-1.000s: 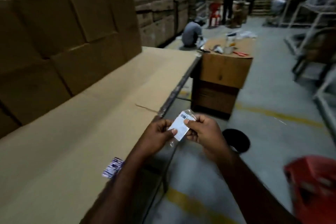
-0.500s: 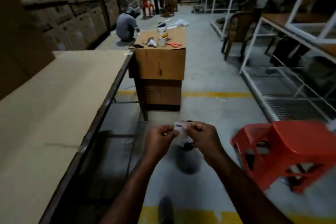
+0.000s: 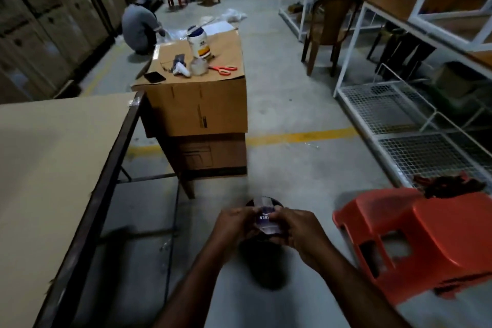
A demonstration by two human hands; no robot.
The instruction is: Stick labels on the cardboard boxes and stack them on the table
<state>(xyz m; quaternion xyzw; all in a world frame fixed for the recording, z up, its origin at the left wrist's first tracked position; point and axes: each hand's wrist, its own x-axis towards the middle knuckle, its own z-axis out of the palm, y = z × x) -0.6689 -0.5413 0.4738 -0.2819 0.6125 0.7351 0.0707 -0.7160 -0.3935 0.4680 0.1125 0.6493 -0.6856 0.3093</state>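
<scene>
Matt cardboard table [image 3: 53,157]; glossy plastic stool [image 3: 431,237]; smooth concrete floor [image 3: 292,104].

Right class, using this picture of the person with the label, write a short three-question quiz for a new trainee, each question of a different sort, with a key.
1. True or false: the left hand and the right hand both pinch the label.
2. Which tool lies on top of the cardboard box, beside the tape roll? A) scissors B) a hammer C) a paintbrush
3. Fill the gap: the red stool stands on the floor to the person's ____ side.

Key: 1 true; 2 A; 3 right.
</scene>
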